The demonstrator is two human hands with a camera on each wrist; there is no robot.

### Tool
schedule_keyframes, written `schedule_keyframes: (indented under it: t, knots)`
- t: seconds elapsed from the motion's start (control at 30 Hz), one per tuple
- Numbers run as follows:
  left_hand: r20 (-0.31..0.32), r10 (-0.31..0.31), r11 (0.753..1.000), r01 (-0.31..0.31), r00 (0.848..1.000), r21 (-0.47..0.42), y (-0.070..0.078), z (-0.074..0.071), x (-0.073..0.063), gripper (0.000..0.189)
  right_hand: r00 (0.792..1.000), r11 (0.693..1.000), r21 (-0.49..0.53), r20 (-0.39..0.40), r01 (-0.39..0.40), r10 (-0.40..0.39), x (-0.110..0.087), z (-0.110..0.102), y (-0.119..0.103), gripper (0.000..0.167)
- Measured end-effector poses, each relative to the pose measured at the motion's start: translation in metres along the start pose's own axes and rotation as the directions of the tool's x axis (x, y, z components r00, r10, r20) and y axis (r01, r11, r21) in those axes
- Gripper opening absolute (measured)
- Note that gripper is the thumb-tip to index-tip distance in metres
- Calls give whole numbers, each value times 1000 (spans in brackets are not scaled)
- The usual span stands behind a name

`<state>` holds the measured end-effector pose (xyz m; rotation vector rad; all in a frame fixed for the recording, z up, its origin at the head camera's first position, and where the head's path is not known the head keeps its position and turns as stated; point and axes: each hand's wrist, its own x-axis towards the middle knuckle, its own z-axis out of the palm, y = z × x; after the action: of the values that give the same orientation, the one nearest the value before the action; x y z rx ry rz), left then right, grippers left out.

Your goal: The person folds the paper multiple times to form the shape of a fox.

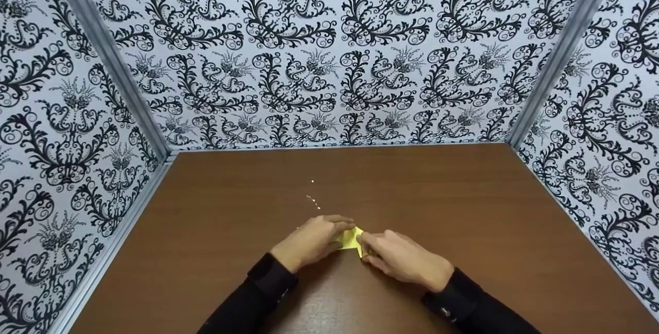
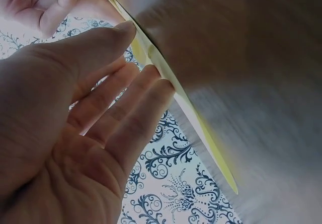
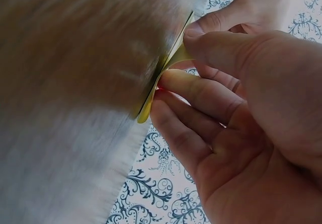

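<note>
A small piece of yellow paper [image 1: 349,240] lies on the brown table between the two hands, its right end folded up and over. Across its left part rests my left hand [image 1: 315,239], the fingers fairly straight and the fingertips pressing the paper. In the left wrist view, the sheet of paper [image 2: 201,123] appears edge-on as a thin strip along the tabletop, under the thumb and fingertips. At the right end, my right hand [image 1: 404,259] pinches the fold. The right wrist view shows the paper [image 3: 177,55] curling beneath the thumb, with the other fingertips along its edge.
Several tiny white scraps [image 1: 313,200] are scattered on the wooden table [image 1: 437,195] beyond the left hand. Patterned black-and-white walls [image 1: 329,66] with grey metal posts [image 1: 116,61] enclose the table at the back and both sides.
</note>
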<state>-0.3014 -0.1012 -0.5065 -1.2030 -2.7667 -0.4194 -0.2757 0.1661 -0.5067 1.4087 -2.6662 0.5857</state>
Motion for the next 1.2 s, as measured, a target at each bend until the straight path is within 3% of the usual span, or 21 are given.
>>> schedule_keyframes:
  t: [0.33, 0.5, 0.73, 0.83, 0.97, 1.1, 1.2]
  knots:
    - [-20, 47, 995, -45, 999, 86, 6, -2, -3, 21, 999, 999, 33, 32, -15, 14, -1, 0, 1, 13]
    - [-11, 30, 993, -28, 999, 113, 8, -2, -4, 24, 999, 999, 31, 39, -23, 21, -1, 0, 2, 13]
    - [4, 63, 987, -62, 998, 147, 8, -1, -4, 21, 1000, 999, 40, 26, -1, 0, -1, -1, 2, 9]
    - [22, 39, 990, -42, 999, 138, 7, 0, -4, 25, 999, 997, 79, 37, 2, -5, -1, -3, 1, 10]
    - [53, -6, 994, 0, 999, 114, 6, -1, -3, 32, 996, 983, 179, 82, -35, 20, 0, -11, 1, 10]
    - [50, 20, 991, -27, 999, 133, 5, -3, -2, 30, 995, 971, 225, 82, -75, 57, 0, -25, 7, 14]
    - [37, 62, 988, -66, 997, 137, 4, -3, -3, 24, 992, 973, 196, 47, -122, 115, 2, -35, 17, 17]
